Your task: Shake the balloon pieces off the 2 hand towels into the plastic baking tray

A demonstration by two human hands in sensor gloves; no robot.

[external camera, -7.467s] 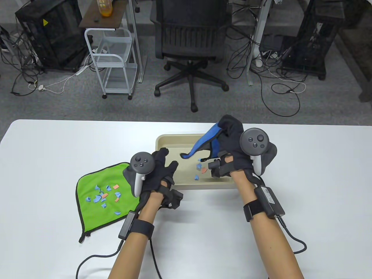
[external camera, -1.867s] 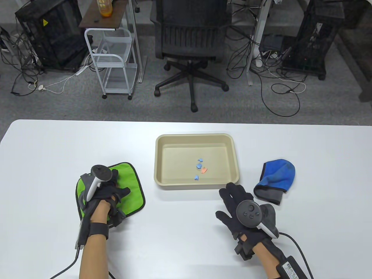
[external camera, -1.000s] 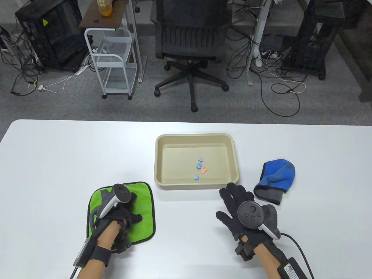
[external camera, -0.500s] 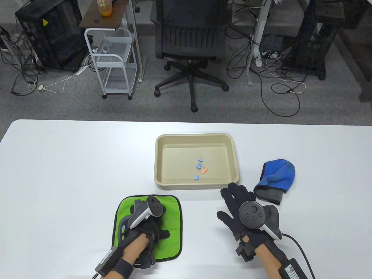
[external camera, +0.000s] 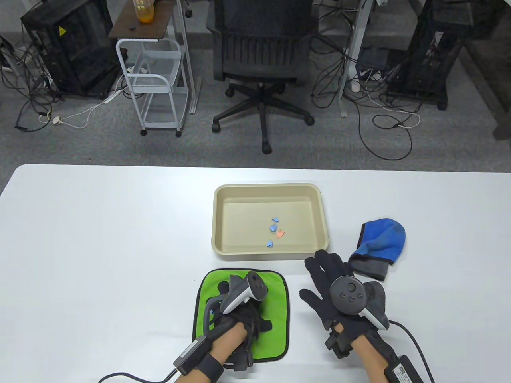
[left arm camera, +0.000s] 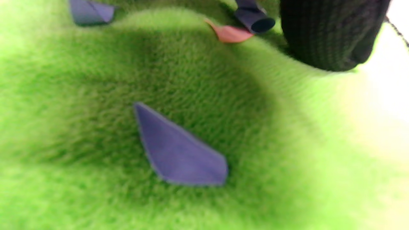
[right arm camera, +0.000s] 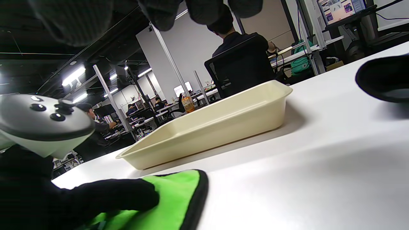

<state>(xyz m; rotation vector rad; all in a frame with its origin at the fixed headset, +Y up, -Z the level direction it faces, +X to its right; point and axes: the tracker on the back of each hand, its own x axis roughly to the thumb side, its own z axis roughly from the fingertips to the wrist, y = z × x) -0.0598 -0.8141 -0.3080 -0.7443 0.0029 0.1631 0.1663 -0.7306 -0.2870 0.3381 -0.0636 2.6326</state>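
Green fleece hand towel [external camera: 275, 319], lower centre, pressed under left hand [external camera: 239, 315] (fingers spread) | right hand [external camera: 335, 287] flat, fingers spread | beige plastic baking tray [external camera: 217, 223] centre, holding balloon pieces [external camera: 274, 231] | crumpled blue hand towel [external camera: 383, 237] right | no legible writing.

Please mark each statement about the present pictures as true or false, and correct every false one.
1. The left hand rests on the green towel. True.
2. The tray holds no balloon pieces. False: a few pieces lie in it.
3. The blue towel lies right of the tray. True.
4. The right hand holds the blue towel. False: it lies flat on the table, fingers straight.
5. Balloon pieces lie on the green towel. True.
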